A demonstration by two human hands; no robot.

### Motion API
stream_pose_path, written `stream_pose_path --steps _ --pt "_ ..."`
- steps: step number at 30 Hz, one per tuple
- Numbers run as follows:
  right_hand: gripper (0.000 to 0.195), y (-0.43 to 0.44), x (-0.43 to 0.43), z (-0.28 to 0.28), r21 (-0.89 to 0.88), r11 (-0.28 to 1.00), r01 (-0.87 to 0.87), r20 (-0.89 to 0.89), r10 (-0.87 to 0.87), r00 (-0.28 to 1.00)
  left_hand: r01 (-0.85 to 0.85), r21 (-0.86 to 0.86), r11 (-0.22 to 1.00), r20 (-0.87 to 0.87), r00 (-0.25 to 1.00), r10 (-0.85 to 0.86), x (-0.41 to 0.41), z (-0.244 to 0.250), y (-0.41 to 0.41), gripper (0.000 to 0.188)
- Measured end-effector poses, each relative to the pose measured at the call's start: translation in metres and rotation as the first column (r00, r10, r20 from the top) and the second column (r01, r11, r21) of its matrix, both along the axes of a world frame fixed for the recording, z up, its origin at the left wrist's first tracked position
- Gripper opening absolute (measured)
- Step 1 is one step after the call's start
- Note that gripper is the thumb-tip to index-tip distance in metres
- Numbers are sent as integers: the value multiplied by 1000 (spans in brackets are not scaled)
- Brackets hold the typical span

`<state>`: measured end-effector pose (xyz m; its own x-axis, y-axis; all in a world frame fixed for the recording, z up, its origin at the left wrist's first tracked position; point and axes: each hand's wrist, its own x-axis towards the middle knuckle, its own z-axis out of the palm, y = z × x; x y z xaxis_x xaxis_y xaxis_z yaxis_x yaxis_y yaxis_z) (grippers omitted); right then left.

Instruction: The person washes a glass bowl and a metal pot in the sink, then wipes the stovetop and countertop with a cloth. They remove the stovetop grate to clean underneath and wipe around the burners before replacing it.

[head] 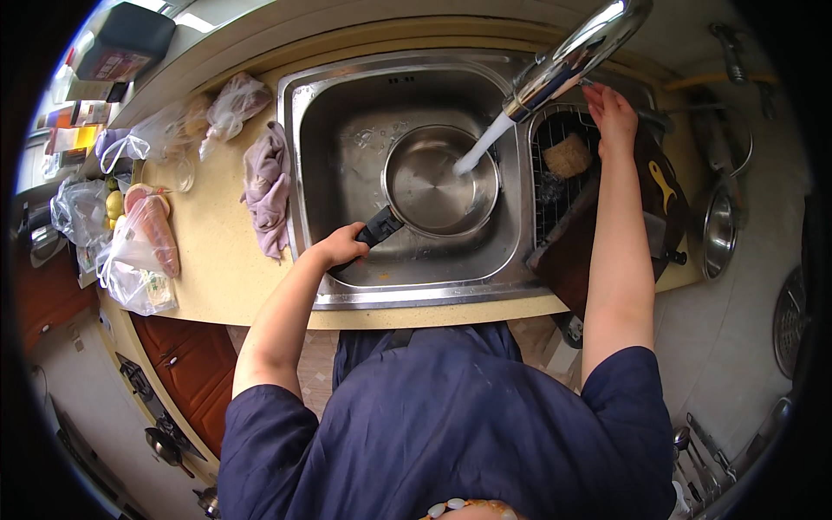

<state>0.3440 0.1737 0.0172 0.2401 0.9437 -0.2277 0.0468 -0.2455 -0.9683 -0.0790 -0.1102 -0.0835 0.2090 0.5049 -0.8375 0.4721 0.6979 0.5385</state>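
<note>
My left hand (343, 247) is closed around the black handle of a stainless steel saucepan (432, 188), which sits in the large basin of a steel sink (344, 162). Water pours from the chrome faucet (552, 65) into the pan. Behind the faucet, at its right side, my right hand (613, 120) is raised with its fingertips near a small metal part, perhaps the lever; whether they touch it is hidden. Below that hand lie a brown sponge (567, 156) and a steel scourer (551, 187) on a wire rack (543, 218) over the small basin.
A lilac cloth (267, 195) lies left of the sink. Farther left are plastic bags of food (140, 260). On the right, a dark cutting board (572, 260) bears a cleaver (655, 235) and a yellow-handled tool (662, 185). A steel bowl (719, 231) stands against the wall.
</note>
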Motion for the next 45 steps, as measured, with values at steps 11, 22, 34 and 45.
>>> stream_pose_path --steps 11,22,34,45 --pt "25 -49 -18 -1 -75 995 -66 -78 60 995 486 0 874 -543 734 -408 17 -5 9 46" --pt "16 -102 -65 -47 -54 922 -382 -37 381 924 534 -7 845 -695 605 -388 28 -10 13 56" --pt "22 -203 -144 -78 -721 278 -635 562 771 -300 561 48 826 -753 564 -339 30 -18 3 55" --pt "25 -203 -137 -89 -647 364 -670 593 793 -142 423 785 453 -589 283 757 -33 74 26 78"
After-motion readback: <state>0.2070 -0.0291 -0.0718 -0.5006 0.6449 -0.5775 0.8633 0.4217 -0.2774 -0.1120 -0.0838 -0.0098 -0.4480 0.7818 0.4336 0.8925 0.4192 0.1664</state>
